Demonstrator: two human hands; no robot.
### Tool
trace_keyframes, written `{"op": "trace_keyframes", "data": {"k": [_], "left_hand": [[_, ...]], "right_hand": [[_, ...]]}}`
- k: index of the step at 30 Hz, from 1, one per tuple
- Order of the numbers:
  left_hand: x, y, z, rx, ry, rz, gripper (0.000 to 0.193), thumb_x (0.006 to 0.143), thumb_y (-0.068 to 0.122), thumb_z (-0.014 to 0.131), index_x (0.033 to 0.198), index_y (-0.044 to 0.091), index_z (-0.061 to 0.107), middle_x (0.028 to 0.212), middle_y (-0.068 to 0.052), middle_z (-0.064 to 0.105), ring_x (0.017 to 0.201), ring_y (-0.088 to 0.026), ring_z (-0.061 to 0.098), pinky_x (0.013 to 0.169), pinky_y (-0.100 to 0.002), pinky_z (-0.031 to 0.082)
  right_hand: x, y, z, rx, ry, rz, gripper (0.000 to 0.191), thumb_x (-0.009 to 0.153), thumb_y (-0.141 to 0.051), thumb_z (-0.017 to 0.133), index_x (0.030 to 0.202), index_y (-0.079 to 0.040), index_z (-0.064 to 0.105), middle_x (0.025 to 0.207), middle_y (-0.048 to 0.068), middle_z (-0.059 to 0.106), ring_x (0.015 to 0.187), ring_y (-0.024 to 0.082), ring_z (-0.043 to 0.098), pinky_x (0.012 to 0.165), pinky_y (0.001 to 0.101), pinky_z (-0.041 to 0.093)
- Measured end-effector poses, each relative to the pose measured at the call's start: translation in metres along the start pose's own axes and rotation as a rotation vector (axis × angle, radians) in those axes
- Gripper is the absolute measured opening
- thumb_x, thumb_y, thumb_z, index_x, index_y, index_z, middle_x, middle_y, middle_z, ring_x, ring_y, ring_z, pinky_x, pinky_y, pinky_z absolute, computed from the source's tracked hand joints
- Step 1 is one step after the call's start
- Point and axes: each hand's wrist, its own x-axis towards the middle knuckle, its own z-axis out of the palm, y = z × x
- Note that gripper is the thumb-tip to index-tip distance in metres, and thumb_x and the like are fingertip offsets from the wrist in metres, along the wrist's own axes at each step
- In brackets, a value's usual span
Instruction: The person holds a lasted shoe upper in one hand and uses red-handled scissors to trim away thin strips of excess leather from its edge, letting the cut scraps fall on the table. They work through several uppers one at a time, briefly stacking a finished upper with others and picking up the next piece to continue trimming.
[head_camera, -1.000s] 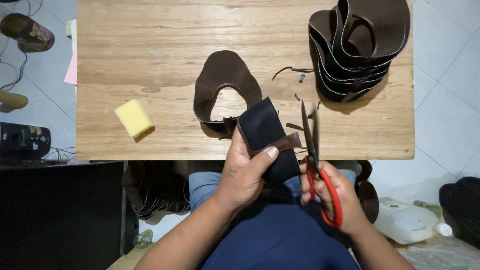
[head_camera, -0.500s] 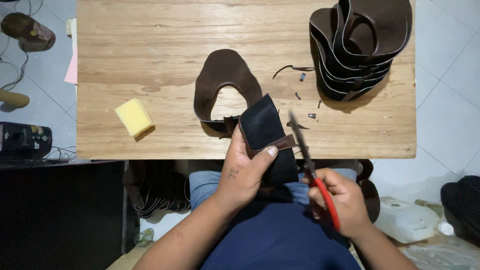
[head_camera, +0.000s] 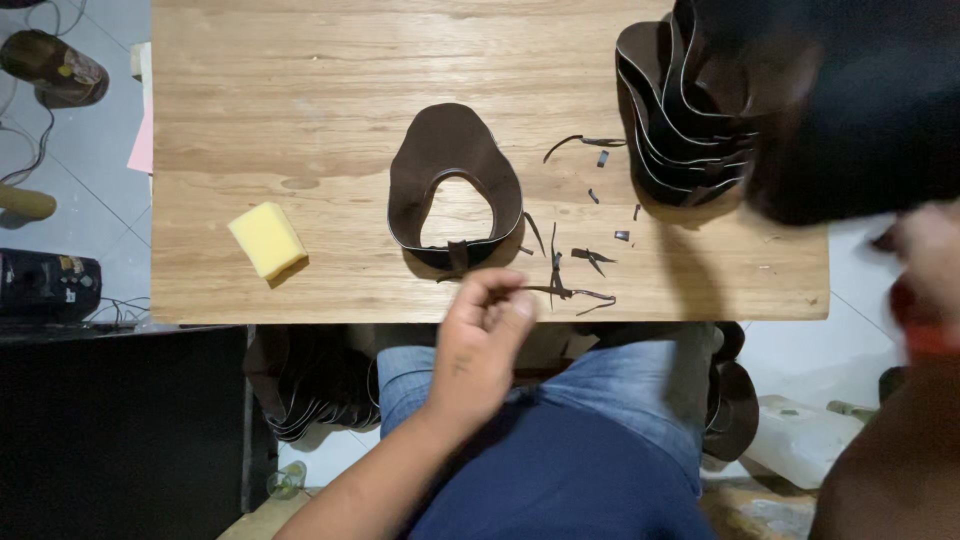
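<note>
My left hand (head_camera: 480, 345) hovers at the near edge of the wooden table (head_camera: 300, 100), its fingers curled and pinching the end of a thin leather strip (head_camera: 570, 293). At the right edge, my right hand (head_camera: 930, 255) is blurred; it carries a large dark leather piece (head_camera: 850, 110) above the stack of brown leather cut-outs (head_camera: 680, 130). The red scissors handle (head_camera: 925, 330) shows under that hand. A brown horseshoe-shaped leather piece (head_camera: 455, 150) lies flat in the middle of the table.
A yellow sponge (head_camera: 266, 240) lies on the table's left part. Several small leather offcuts (head_camera: 592, 256) are scattered right of the horseshoe piece. More leather pieces (head_camera: 310, 390) are piled under the table. A black device (head_camera: 45, 285) and a white object (head_camera: 800, 440) are on the floor.
The dark leather piece left my left hand and went up to the right with my right hand and scissors. Cut strips now lie on the table, and my left hand pinches one.
</note>
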Motion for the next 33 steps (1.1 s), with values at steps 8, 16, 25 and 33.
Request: {"op": "trace_keyframes", "data": {"k": [8,16,25,33], "left_hand": [[0.026,-0.035,-0.037,-0.239,0.509,-0.278,0.03,0.096,0.018,0.064,0.117,0.006,0.048,0.093,-0.007,0.06,0.08,-0.014,0.061,0.069,-0.028,0.053],[0.036,-0.037,-0.05,-0.245,0.533,-0.349,0.048,0.092,0.018,0.061,0.135,0.005,0.044,0.107,-0.005,0.066,0.09,-0.013,0.066,0.076,-0.028,0.058],[0.044,-0.033,-0.042,-0.264,0.425,-0.175,0.066,0.086,0.006,0.063,0.145,0.004,0.035,0.127,-0.003,0.061,0.089,-0.014,0.062,0.07,-0.029,0.053],[0.014,0.041,-0.022,-0.023,-0.049,0.026,0.048,0.095,0.011,0.069,0.14,0.0,0.057,0.127,-0.012,0.069,0.117,-0.018,0.065,0.106,-0.035,0.051]], "right_hand": [[0.094,0.073,0.067,-0.365,-0.066,-0.233,0.041,0.08,-0.006,0.079,0.116,-0.001,0.059,0.098,0.019,0.072,0.086,0.03,0.072,0.077,0.0383,0.058],[0.045,0.01,0.119,0.076,-0.266,-0.105,0.039,0.09,-0.005,0.079,0.122,-0.004,0.058,0.107,0.014,0.069,0.095,0.021,0.073,0.084,0.0335,0.061],[-0.004,-0.071,0.207,0.241,-0.608,-0.105,0.047,0.078,-0.011,0.078,0.121,-0.008,0.059,0.097,0.016,0.072,0.091,0.033,0.071,0.077,0.0396,0.055],[-0.044,-0.091,0.132,0.855,-0.613,0.312,0.05,0.083,-0.004,0.079,0.126,-0.004,0.053,0.12,0.007,0.067,0.099,0.013,0.067,0.088,0.0339,0.059]]}}
